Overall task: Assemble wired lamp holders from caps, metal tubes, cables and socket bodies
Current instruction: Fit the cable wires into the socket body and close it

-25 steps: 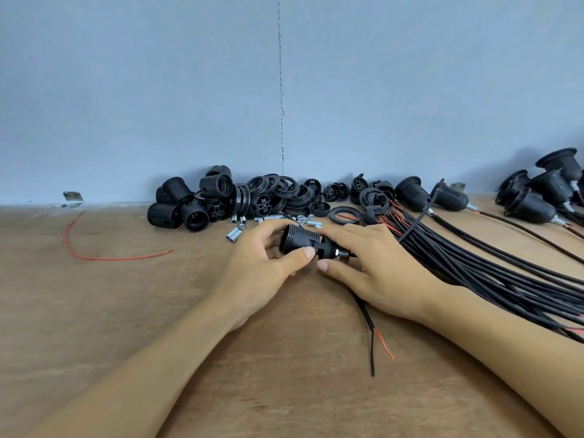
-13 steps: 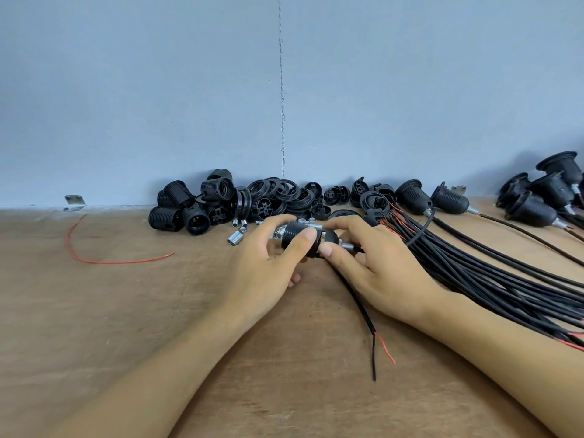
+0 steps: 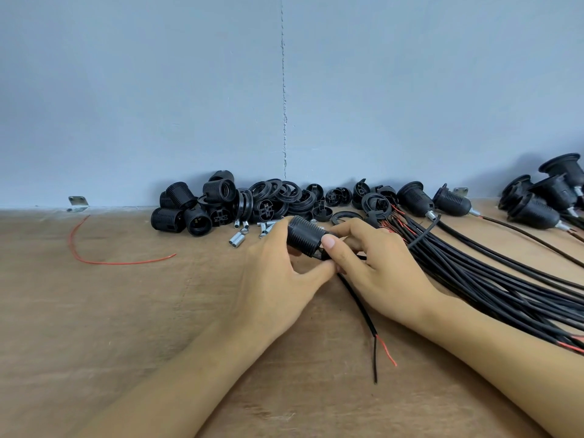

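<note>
Grip: left hand [image 3: 275,279] had thumb and fingers wrapped round the threaded socket body [image 3: 305,237], clamped on it. Right hand [image 3: 379,270] pinched the cap [image 3: 318,252] at that body's right end, forefinger and thumb closed on it, the cap mostly hidden under the fingers. Held piece sat between the two hands, just above the table [image 3: 126,327], at centre.

Axis: long axis of the socket body ran left to right, dipping slightly toward the right hand, with threaded barrel to the left and cap end to the right. Left hand carried the barrel and right hand sat at the joint; neither was clearly nearer. Judged step: closing body onto cap along that axis, though whether by push or by twist could not be told.

Nearest: cable [image 3: 360,308], one, black. It left the held piece below the right fingers and trailed toward the viewer, ending in a split black and red pair.

Middle, right: cable bundle [image 3: 493,279], many, black, fanned across the table just beside the right hand.

Middle, left: red wire [image 3: 94,260], stray, curved, well apart from the hands.

Beyond the hands: metal tubes [image 3: 237,239], several, loose.

Behind these: loose socket bodies [image 3: 177,213], and a heap of caps and rings [image 3: 284,197].

Far right: finished lamp holders [image 3: 414,199], wired, lying on their sides.

Rear: wall [image 3: 158,90], blue-grey
</note>
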{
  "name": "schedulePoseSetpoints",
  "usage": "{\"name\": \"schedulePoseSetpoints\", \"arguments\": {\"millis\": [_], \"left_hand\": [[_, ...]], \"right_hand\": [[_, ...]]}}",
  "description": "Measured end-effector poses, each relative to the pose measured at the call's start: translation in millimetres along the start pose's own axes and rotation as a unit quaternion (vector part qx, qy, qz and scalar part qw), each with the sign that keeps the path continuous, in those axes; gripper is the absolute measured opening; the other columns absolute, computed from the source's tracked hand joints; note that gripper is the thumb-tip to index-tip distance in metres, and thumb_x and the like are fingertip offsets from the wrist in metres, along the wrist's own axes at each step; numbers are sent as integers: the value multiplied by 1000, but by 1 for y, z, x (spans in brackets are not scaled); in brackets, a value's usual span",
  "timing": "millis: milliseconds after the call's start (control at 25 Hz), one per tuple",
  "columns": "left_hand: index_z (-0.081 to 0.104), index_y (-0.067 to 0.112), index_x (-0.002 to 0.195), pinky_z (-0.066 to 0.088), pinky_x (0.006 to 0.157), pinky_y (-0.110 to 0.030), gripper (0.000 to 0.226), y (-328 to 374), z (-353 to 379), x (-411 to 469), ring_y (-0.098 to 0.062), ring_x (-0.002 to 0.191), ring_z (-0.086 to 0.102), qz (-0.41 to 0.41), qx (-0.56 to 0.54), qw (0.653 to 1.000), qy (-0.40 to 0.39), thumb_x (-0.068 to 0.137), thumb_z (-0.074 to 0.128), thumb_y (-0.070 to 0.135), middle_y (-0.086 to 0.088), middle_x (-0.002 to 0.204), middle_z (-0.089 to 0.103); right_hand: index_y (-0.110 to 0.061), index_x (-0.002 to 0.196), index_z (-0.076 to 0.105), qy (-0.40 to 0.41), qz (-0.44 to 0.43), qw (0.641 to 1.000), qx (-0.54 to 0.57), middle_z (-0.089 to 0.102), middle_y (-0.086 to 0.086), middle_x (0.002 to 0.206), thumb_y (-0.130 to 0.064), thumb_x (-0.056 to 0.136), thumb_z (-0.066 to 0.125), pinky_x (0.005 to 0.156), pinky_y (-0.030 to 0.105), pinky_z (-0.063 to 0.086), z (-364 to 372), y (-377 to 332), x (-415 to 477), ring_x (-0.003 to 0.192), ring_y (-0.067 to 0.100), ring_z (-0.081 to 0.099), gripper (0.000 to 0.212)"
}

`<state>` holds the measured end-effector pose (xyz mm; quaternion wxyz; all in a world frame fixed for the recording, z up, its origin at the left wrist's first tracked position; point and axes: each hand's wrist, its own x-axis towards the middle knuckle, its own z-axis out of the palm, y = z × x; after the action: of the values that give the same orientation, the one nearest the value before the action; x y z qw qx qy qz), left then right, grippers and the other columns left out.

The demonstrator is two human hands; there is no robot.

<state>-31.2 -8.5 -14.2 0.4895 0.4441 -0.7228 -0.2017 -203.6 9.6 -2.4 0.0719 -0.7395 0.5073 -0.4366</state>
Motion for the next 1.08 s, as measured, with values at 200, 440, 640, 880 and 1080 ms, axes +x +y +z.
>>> {"name": "schedulePoseSetpoints", "arguments": {"millis": [200,440,640,880,1080], "left_hand": [[66,37,97,60,76,-39,38,-2,4,1,-4,85,71,-19,-47,999,-8,65,71,56,19,90,72],[65,37,94,61,76,-43,39,-5,4,1,-6,84,72,-10,-49,999,1,64,76,59,19,89,72],[68,31,90,61,78,-46,40,-1,0,-1,-14,84,73,-3,-57,998,-1,64,77,61,12,84,73],[69,29,89,59,83,-35,37,1,-3,-3,-4,90,72,4,-59,998,-10,63,77,54,15,87,75],[68,32,91,59,84,-31,30,1,-4,-4,2,91,71,13,-77,997,-30,67,83,42,19,90,75]], "right_hand": [[-23,96,64,-14,41,999,14,67,-24,64,-63,89,43,70,32,52,0,-8,-1,67,0,64,46],[-19,97,65,-17,58,997,37,66,-23,63,-61,89,44,72,37,55,-2,-13,-4,65,0,65,47],[-19,100,66,-29,44,998,31,66,-27,66,-57,92,42,70,30,52,-3,-14,-7,69,-1,65,46],[-31,138,53,-78,40,992,93,72,-13,83,-47,97,48,77,25,53,-2,-8,-6,76,3,67,45],[-36,131,62,-142,34,976,164,73,0,83,-44,100,50,69,23,54,-5,1,-1,71,11,67,34]]}}
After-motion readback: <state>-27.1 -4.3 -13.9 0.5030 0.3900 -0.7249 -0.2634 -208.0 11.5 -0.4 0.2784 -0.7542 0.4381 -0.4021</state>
